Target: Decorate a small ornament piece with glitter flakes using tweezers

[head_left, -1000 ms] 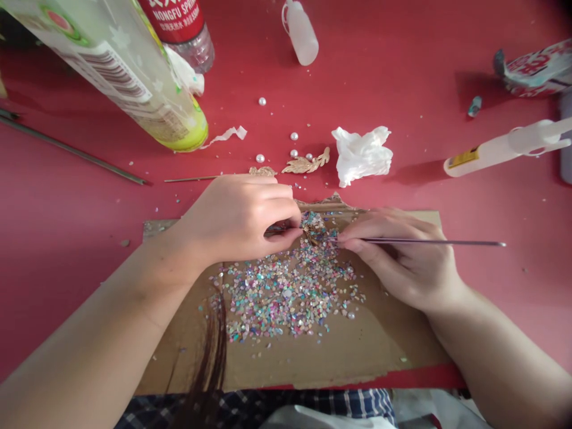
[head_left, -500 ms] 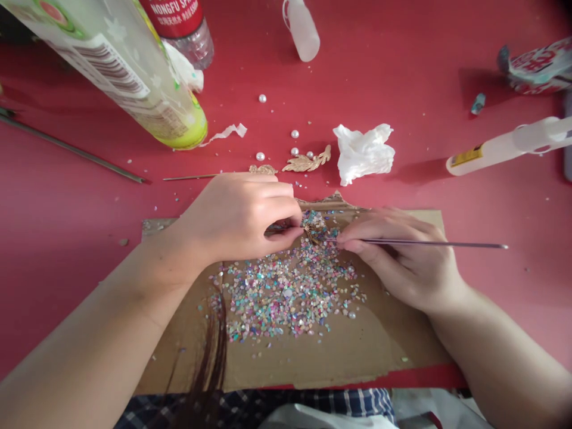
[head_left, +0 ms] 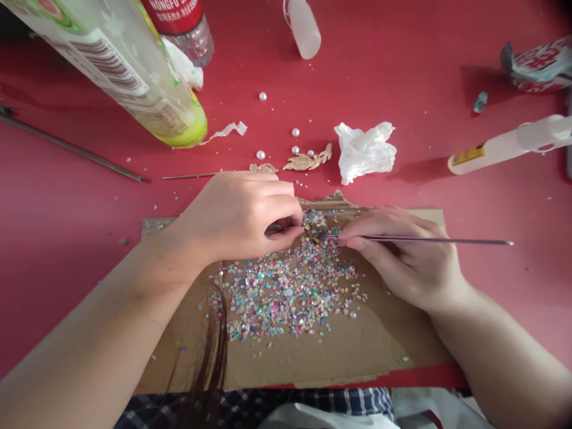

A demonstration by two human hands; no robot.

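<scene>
My left hand [head_left: 250,217] is closed in a pinch on a small gold filigree ornament [head_left: 309,229] whose tip shows past the thumb and forefinger. Between the thumb and fingers of my right hand [head_left: 402,250] lies a thin purple stick [head_left: 447,241], its inner end close to the ornament and its long end pointing right. I cannot make out the stick's tip. Below both hands, many coloured shell-like chips [head_left: 286,298] are spread over a brown cardboard sheet [head_left: 357,351]. A lock of hair hangs over the sheet's left part.
Behind the cardboard lie gold leaf pieces [head_left: 308,159], several pearl beads [head_left: 260,155], a crumpled white tissue [head_left: 365,152] and a thin rod [head_left: 190,176]. A tall green-white bottle [head_left: 134,83] and a red-labelled water bottle [head_left: 190,36] stand left. A small white glue bottle [head_left: 491,149] lies right.
Both hands stay in nearly the same place. The purple stick has shifted very slightly to the right; otherwise the scene moves only by a small camera drift.
</scene>
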